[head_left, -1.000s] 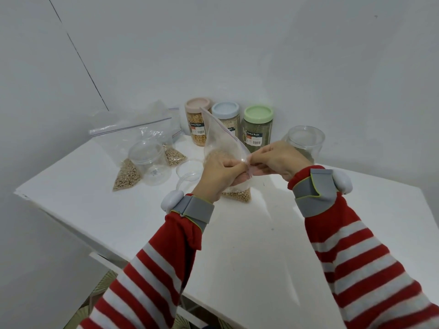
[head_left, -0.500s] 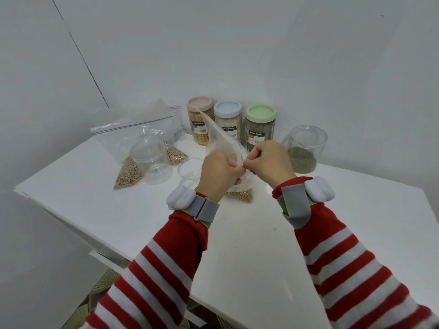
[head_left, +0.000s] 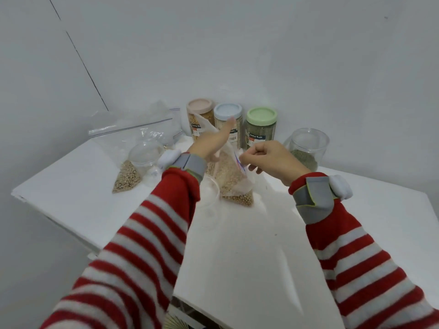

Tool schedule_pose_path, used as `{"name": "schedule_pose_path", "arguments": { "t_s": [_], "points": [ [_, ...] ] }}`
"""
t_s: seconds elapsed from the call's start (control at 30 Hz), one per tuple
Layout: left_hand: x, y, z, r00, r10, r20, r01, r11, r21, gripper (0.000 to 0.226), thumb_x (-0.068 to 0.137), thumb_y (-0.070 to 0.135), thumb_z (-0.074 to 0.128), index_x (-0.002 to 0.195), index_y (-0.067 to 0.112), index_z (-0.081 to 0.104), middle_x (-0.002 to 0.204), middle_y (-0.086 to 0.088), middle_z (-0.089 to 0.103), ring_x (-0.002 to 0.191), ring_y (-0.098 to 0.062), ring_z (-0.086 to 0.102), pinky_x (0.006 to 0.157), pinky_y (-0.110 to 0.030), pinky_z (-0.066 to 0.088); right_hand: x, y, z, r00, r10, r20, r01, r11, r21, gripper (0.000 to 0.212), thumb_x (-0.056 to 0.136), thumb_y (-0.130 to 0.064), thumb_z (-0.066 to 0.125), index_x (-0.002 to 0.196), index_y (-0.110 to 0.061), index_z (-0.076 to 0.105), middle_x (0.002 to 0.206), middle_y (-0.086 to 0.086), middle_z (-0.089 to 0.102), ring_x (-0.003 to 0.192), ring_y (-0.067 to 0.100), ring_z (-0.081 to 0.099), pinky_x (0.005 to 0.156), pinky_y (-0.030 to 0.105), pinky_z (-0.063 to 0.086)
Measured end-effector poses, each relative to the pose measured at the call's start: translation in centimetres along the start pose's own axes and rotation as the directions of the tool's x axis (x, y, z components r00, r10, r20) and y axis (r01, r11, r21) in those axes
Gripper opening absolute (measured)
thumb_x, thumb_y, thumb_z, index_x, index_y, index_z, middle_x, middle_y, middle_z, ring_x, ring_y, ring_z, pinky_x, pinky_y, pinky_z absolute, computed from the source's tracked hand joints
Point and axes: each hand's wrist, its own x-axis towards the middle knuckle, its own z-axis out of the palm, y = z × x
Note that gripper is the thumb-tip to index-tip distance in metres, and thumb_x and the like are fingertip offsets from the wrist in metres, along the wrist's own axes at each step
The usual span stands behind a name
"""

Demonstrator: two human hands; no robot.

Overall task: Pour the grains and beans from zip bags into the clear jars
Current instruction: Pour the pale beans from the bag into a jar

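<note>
A zip bag of pale round beans point(head_left: 234, 184) stands on the white table point(head_left: 249, 245) between my hands, its top reaching up and left. My right hand point(head_left: 270, 160) pinches the bag's zip edge on the right side. My left hand point(head_left: 212, 140) lies against the bag's upper left side with thumb and fingers stretched out. An empty clear jar point(head_left: 211, 194) stands just left of the bag, partly behind my left sleeve. A second clear jar point(head_left: 307, 148), at the right, holds a layer of green beans.
Three lidded jars stand at the wall: pink lid point(head_left: 199, 108), blue lid point(head_left: 228, 111), green lid point(head_left: 261, 115). At the left lie zip bags point(head_left: 133, 129), one with brown grains point(head_left: 126, 179), and a clear jar point(head_left: 146, 155). The table's left edge is near.
My hands have drawn apart along the bag's top. The left hand let go of its pinch and slid up and left with fingers straight; the right hand keeps its pinch.
</note>
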Motion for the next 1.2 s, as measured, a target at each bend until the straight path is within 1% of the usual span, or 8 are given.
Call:
{"name": "schedule_pose_path", "arguments": {
  "t_s": [0.2, 0.33, 0.43, 0.53, 0.6, 0.77, 1.07, 1.2],
  "points": [
    [3.1, 1.2, 0.1, 0.97, -0.204, 0.129, 0.217, 0.971, -0.096, 0.029, 0.104, 0.008, 0.033, 0.131, 0.001, 0.041, 0.095, -0.013, 0.063, 0.074, -0.023, 0.066, 0.055, -0.036, 0.058, 1.2, 3.4, -1.5, 0.982, 0.188, -0.018, -0.178, 0.955, 0.238, 0.027, 0.101, -0.028, 0.053, 0.089, -0.011, 0.071, 0.081, 0.002, 0.071, 0.064, 0.012, 0.056, 0.061, 0.023, 0.046],
    [2.8, 3.0, -0.5, 0.98, -0.16, 0.119, 0.178, 0.971, -0.16, 0.038, 0.104, 0.005, 0.03, 0.141, -0.005, 0.029, 0.122, -0.022, 0.059, 0.073, -0.028, 0.073, 0.045, -0.036, 0.058, 1.5, 6.4, -1.9, 0.929, 0.368, -0.05, -0.348, 0.91, 0.226, 0.024, 0.102, -0.019, 0.048, 0.088, -0.009, 0.065, 0.078, 0.002, 0.066, 0.062, 0.013, 0.053, 0.06, 0.023, 0.046],
    [2.2, 4.6, -1.4, 0.991, -0.107, 0.081, 0.122, 0.971, -0.206, 0.041, 0.103, 0.007, 0.032, 0.143, 0.001, 0.026, 0.116, -0.019, 0.061, 0.076, -0.029, 0.073, 0.052, -0.04, 0.06, 1.1, 7.1, -1.7, 0.821, 0.533, 0.201, -0.484, 0.839, -0.248, 0.03, 0.101, -0.019, 0.047, 0.081, -0.008, 0.067, 0.074, 0.004, 0.068, 0.056, 0.013, 0.054, 0.054, 0.021, 0.046],
    [1.0, 6.5, -2.2, 0.994, -0.027, 0.103, 0.052, 0.966, -0.255, 0.033, 0.104, 0.007, 0.029, 0.136, -0.003, 0.03, 0.095, -0.019, 0.061, 0.051, -0.024, 0.069, 0.049, -0.036, 0.058, -0.6, 6.8, 1.3, 0.616, 0.576, 0.538, -0.181, 0.768, -0.614, 0.038, 0.092, -0.034, 0.065, 0.121, -0.008, 0.063, 0.112, 0.005, 0.07, 0.082, 0.012, 0.067, 0.076, 0.023, 0.054],
    [0.2, 7.5, -2.6, 0.992, 0.014, 0.125, 0.021, 0.962, -0.273, 0.024, 0.105, 0.007, 0.029, 0.126, -0.003, 0.035, 0.085, -0.017, 0.059, 0.047, -0.023, 0.068, 0.049, -0.034, 0.058, -1.3, 7.0, 4.9, 0.71, 0.411, 0.572, -0.027, 0.828, -0.56, 0.096, 0.076, -0.052, 0.078, 0.15, -0.016, 0.03, 0.148, 0.001, 0.044, 0.126, 0.016, 0.052, 0.107, 0.032, 0.041],
    [-0.4, 9.2, -2.9, 0.986, 0.114, 0.118, -0.076, 0.954, -0.29, 0.024, 0.105, 0.009, 0.032, 0.089, 0.0, 0.048, 0.053, -0.006, 0.067, 0.05, -0.015, 0.068, 0.05, -0.03, 0.059, -0.9, 8.2, 12.4, 0.967, -0.036, 0.253, 0.042, 0.999, -0.018, 0.134, 0.056, -0.049, 0.092, 0.154, -0.028, 0.003, 0.158, -0.009, 0.017, 0.145, 0.017, 0.017, 0.12, 0.042, 0.02],
    [0.4, 11.4, -4.1, 0.96, 0.262, 0.095, -0.231, 0.939, -0.254, 0.035, 0.104, 0.024, 0.041, 0.117, -0.004, 0.057, 0.101, -0.016, 0.064, 0.089, -0.027, 0.067, 0.08, -0.039, 0.06, 2.7, 9.6, 10.6, 0.997, 0.023, 0.076, -0.012, 0.991, -0.133, 0.124, 0.065, -0.025, 0.09, 0.153, -0.008, 0.004, 0.159, 0.005, 0.009, 0.148, 0.024, 0.01, 0.117, 0.027, 0.015],
    [0.7, 11.9, -4.4, 0.93, 0.342, 0.137, -0.307, 0.924, -0.227, 0.037, 0.104, 0.025, 0.04, 0.121, -0.002, 0.059, 0.109, -0.015, 0.071, 0.11, -0.027, 0.067, 0.108, -0.046, 0.043, 2.3, 11.0, 5.6, 0.837, 0.191, -0.514, -0.211, 0.977, 0.018, 0.049, 0.081, 0.005, 0.059, 0.127, -0.002, 0.047, 0.137, 0.019, 0.039, 0.124, 0.035, 0.039, 0.103, 0.032, 0.027]
  ]
}}
